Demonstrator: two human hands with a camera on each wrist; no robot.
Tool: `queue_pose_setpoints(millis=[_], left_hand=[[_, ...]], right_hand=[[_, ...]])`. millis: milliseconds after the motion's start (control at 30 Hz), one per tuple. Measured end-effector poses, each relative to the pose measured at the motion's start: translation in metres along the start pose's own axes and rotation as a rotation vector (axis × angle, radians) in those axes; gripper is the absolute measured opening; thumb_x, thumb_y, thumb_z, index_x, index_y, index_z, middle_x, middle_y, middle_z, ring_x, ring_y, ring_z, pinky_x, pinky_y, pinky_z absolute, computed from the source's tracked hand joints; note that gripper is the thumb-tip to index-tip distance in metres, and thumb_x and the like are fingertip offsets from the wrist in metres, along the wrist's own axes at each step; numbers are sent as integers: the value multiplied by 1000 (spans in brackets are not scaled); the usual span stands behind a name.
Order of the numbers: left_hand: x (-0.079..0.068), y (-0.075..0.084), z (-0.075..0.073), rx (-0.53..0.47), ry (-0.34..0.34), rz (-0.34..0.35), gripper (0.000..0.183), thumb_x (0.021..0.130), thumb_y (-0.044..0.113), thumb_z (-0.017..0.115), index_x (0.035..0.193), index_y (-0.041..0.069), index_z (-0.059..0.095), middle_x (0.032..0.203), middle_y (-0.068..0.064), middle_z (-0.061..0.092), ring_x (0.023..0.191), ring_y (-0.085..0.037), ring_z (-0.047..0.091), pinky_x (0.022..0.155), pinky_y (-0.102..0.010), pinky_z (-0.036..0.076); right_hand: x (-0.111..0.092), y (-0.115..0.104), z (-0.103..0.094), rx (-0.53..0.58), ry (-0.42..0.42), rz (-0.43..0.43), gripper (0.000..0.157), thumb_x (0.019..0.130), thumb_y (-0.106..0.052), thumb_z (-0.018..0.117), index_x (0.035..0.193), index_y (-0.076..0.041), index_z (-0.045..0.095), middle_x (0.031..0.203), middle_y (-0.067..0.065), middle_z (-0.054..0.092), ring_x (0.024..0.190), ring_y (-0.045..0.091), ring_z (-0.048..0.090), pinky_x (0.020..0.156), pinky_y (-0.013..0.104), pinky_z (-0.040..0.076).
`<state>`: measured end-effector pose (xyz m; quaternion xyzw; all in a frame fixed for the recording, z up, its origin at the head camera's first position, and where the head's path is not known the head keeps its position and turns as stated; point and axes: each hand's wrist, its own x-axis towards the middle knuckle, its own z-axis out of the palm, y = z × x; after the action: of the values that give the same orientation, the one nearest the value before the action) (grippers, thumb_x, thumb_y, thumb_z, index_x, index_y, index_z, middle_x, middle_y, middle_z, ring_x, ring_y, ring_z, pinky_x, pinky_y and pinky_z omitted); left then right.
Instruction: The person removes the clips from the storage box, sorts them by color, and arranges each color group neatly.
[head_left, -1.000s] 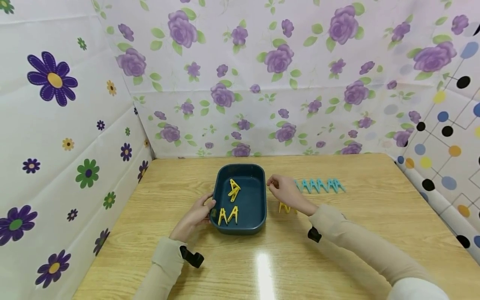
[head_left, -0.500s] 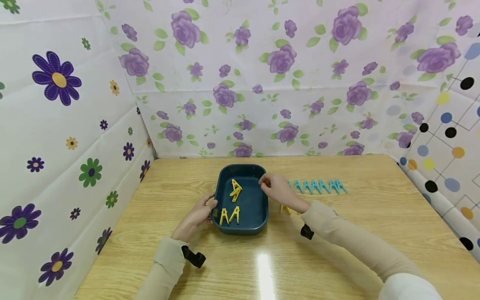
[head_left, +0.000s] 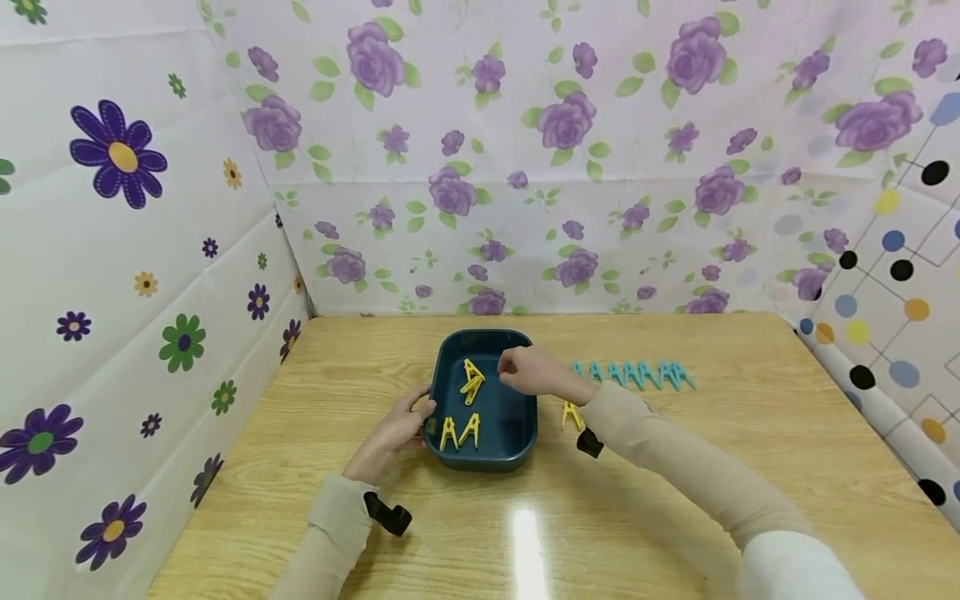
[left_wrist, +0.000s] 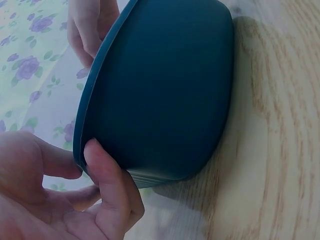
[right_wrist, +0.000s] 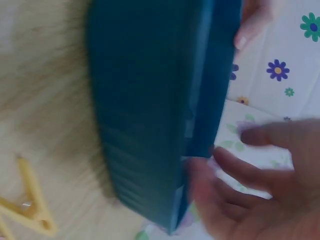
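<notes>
with the left hand [head_left: 397, 425], gripping the dark bin [head_left: 480, 461] at its left side, with thumb at the rim and fingers against the outer wall, probably to keep it from sliding on the counter [head_left: 435, 533]. just inside the near end, spotting two yellow clips [head_left: 448, 433] side by side, with legs pointing nearward. outside, just right of the bin and beside the right sleeve [head_left: 622, 421], at least one more yellow clip [head_left: 572, 414], perhaps placed for easy reach. deeper in the bin, a crossed pair of yellow clips [head_left: 472, 386], looking loosely laid rather than arranged. over the right rim, the right hand [head_left: 528, 372], loosely bent, with nothing seen between thumb and fingers, though blurred; likely held high to clear the wall. farther off, blue clips [head_left: 632, 374] in a row, seemingly lined up for tidiness. behind everything, a flowered cloth [head_left: 517, 217], hung upright.
</notes>
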<state>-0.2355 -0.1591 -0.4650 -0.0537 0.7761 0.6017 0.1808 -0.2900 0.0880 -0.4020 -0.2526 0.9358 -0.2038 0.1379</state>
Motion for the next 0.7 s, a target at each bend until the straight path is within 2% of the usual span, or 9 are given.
queue_pose_setpoints(millis=[133, 200, 333, 433, 500, 567, 633, 700], left_hand=[[1, -2, 0, -3, -2, 8, 46, 105, 20, 42, 150, 14, 33, 74, -5, 60, 55, -11, 52, 57, -29, 45], [0, -1, 0, 0, 3, 7, 46, 105, 20, 42, 150, 14, 34, 73, -5, 59, 55, -11, 52, 57, -29, 45], [0, 0, 0, 3, 9, -7, 46, 105, 21, 42, 150, 15, 33, 73, -5, 59, 55, -11, 52, 58, -28, 46], [-1, 1, 0, 0, 11, -4, 47, 105, 21, 42, 150, 14, 33, 75, -6, 60, 55, -11, 51, 56, -28, 45], [-1, 1, 0, -2, 9, 2, 47, 105, 20, 41, 150, 14, 32, 76, -7, 61, 55, -11, 52, 56, -28, 45], [0, 1, 0, 6, 2, 9, 47, 105, 20, 41, 151, 13, 32, 76, -7, 61, 55, -11, 52, 55, -28, 45], [0, 1, -1, 14, -7, 14, 47, 105, 19, 40, 151, 12, 32, 75, -7, 59, 55, -10, 52, 56, -28, 46], [0, 0, -2, 20, -10, 15, 47, 105, 19, 40, 151, 12, 32, 74, -7, 58, 55, -10, 52, 56, -29, 46]], right_hand=[[9, -9, -6, -119, -209, 6, 30, 99, -25, 54, 121, -6, 62, 120, 12, 62, 95, 20, 59, 84, 36, 49], [15, -14, -9, -156, -269, 3, 32, 99, -27, 53, 123, -8, 61, 121, 10, 61, 95, 18, 58, 84, 35, 48], [25, -27, -13, -151, -321, 7, 30, 100, -27, 50, 121, -9, 63, 108, 8, 62, 73, 13, 51, 68, 28, 44], [35, -33, -12, -103, -328, 20, 31, 101, -25, 49, 124, -9, 61, 112, 12, 63, 65, 15, 48, 60, 26, 40], [43, -35, -8, -74, -326, 32, 34, 101, -25, 48, 130, -9, 59, 124, 13, 60, 73, 17, 56, 61, 26, 43], [51, -34, -1, -35, -335, 60, 38, 102, -25, 47, 137, -11, 55, 134, 13, 56, 88, 23, 63, 68, 27, 48], [59, -33, 6, -3, -357, 92, 40, 102, -25, 47, 140, -12, 52, 137, 12, 53, 104, 27, 63, 77, 30, 53], [66, -33, 13, 31, -383, 128, 41, 102, -26, 47, 140, -13, 52, 136, 12, 54, 111, 30, 62, 86, 34, 54]])
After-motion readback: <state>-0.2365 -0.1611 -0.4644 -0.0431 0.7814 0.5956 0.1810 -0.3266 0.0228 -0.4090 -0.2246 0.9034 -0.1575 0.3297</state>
